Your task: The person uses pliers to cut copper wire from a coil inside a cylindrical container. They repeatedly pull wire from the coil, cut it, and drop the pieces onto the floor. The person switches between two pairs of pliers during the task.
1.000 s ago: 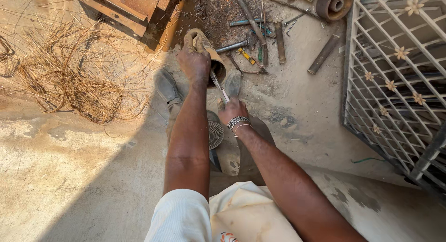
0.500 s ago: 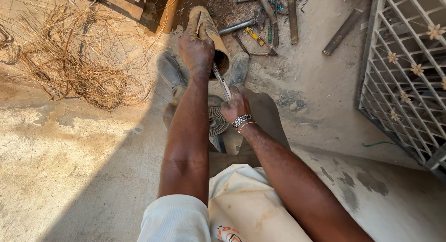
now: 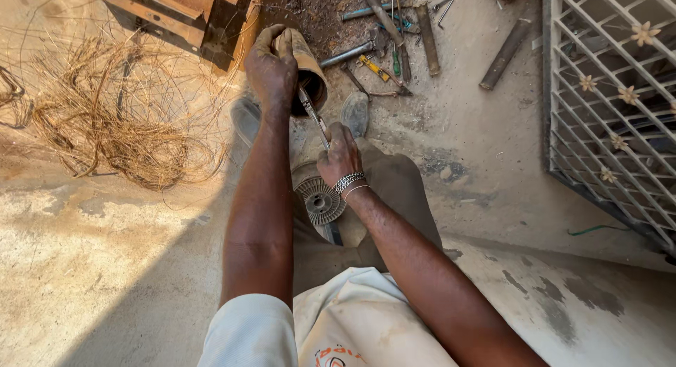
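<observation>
- We are gripping a rusty metal cylinder point(image 3: 304, 70) at upper centre with our left hand point(image 3: 271, 67); it looks heavy, rigid and rough.
- Our right hand point(image 3: 339, 154) is closed around a slim metal tool point(image 3: 313, 113) poking into the cylinder's open mouth.

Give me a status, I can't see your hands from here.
Left hand gripping brown cylinder. Right hand holding metal tool, tip in the cylinder's open end. Finned disc on lap; loose tools beyond.

The left hand point(image 3: 271, 67) grips a rusty tube point(image 3: 304, 67), open end toward the camera. The right hand point(image 3: 339, 152) holds a metal tool point(image 3: 313, 113) whose tip enters the tube. Loose tools point(image 3: 384, 50) lie on the floor point(image 3: 479, 148); a wire tangle point(image 3: 120, 127) lies left.
</observation>
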